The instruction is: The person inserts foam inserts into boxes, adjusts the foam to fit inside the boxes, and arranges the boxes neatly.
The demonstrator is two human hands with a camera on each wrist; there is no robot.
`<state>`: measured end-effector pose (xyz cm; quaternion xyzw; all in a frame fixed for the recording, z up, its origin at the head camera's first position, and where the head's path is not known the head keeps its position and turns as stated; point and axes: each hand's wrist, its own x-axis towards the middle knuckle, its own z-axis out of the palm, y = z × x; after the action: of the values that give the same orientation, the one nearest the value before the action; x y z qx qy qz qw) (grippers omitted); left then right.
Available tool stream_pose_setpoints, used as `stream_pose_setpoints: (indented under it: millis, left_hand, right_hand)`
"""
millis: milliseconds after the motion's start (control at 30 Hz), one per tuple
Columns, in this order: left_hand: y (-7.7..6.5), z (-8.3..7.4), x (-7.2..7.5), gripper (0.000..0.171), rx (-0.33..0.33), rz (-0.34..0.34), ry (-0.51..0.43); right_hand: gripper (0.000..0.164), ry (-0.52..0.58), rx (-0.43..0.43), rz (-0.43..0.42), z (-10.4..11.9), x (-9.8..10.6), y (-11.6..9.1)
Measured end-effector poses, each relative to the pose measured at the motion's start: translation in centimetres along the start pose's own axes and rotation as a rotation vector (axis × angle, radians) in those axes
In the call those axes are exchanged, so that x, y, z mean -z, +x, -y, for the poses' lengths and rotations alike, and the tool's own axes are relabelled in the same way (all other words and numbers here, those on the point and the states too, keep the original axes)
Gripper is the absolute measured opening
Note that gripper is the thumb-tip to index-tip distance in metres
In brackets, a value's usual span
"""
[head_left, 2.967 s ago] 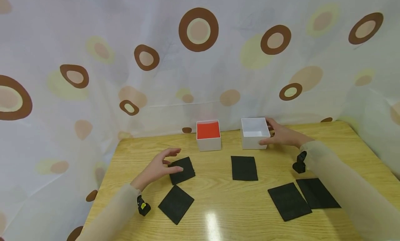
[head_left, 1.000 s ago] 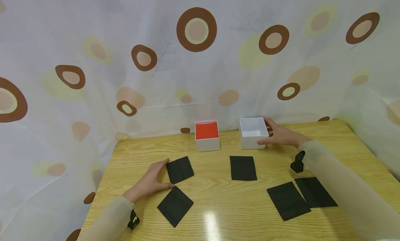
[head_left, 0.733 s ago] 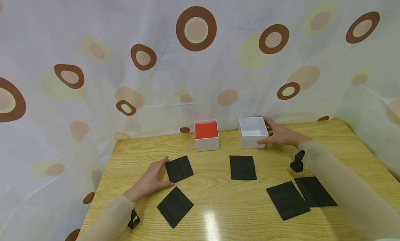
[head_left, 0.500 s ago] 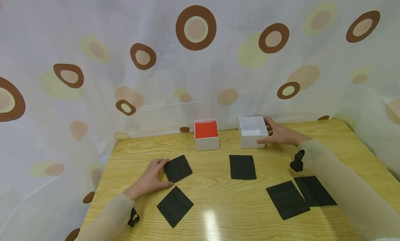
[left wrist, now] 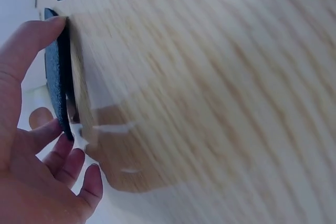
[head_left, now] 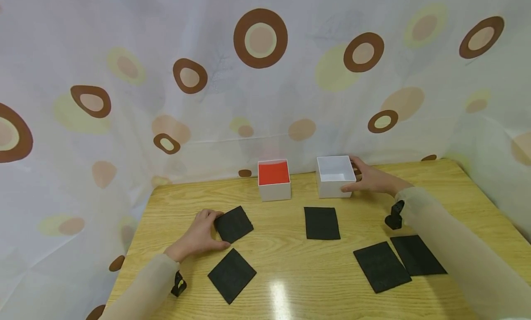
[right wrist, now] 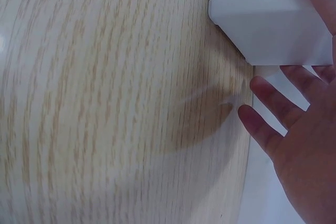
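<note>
In the head view my left hand (head_left: 201, 234) pinches a thin black square pad (head_left: 234, 224) by opposite edges, thumb near and fingers far. The left wrist view shows the same pad (left wrist: 59, 72) tilted, its far end between my fingertips and a narrow gap over the wood. At the back right, my right hand (head_left: 371, 178) grips an open white box (head_left: 334, 188) by its right side, thumb on the front wall. Behind the box its other fingers are partly hidden. The right wrist view has the box wall (right wrist: 273, 30) beside my spread fingers.
A second white box (head_left: 275, 192) with a red lining stands to the left, by the patterned cloth (head_left: 265, 103). More black pads lie flat on the wooden table (head_left: 290, 255): one near left (head_left: 232, 276), one central (head_left: 322, 223), two near right (head_left: 382, 267).
My left hand came down round the black pad, then took its edges and shifted and turned it slightly to the left. The right hand stays at the white box.
</note>
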<state>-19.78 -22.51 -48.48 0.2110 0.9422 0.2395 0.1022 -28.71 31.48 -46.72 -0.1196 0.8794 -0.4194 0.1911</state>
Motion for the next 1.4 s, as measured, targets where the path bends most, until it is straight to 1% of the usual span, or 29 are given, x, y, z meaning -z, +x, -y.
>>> stream_pose_setpoints:
  millis: [133,233,333,500,633,800,900,1033,1133,1300,1400]
  left_hand:
    - [0.06,0.25,-0.10,0.089,-0.028,-0.010,0.045]
    - [0.06,0.45,-0.24,0.093,-0.034,-0.011,0.071]
    - [-0.04,0.51,-0.42,0.098,-0.035,-0.018,0.073]
    - [-0.21,0.51,-0.81,0.102,-0.007,-0.039,0.049]
    - [-0.19,0.52,-0.92,0.098,0.021,-0.054,0.027]
    - [-0.16,0.54,-0.84,0.094,0.033,-0.052,0.016]
    - [-0.17,0.57,-0.80,0.094,0.031,-0.053,0.010]
    - [-0.11,0.55,-0.75,0.092,0.007,-0.056,0.012]
    - [0.02,0.60,-0.64,0.090,-0.006,-0.046,0.003]
    - [0.33,0.71,-0.37,0.093,0.001,-0.016,-0.027]
    - [0.52,0.46,-0.11,0.093,-0.010,-0.022,-0.053]
  right_hand:
    - [0.110,0.009,0.010,0.006,-0.02,-0.03,-0.06]
    - [0.110,0.008,0.013,0.006,-0.08,-0.03,-0.08]
    - [0.111,0.005,0.012,0.005,-0.11,-0.05,-0.07]
    - [0.111,0.004,0.009,0.008,-0.07,-0.12,-0.04]
    - [0.112,-0.003,0.005,0.003,-0.02,-0.15,-0.05]
    - [0.113,-0.011,0.006,-0.005,-0.05,-0.17,-0.09]
    - [0.113,-0.013,0.005,-0.006,-0.14,-0.22,-0.07]
    - [0.113,-0.017,0.007,-0.008,-0.24,-0.21,-0.03]
    - [0.113,-0.025,0.009,-0.012,-0.32,-0.17,0.00]
    - [0.113,-0.026,0.012,-0.012,-0.42,-0.07,0.03]
    - [0.113,-0.022,0.012,-0.008,-0.42,-0.06,0.10]
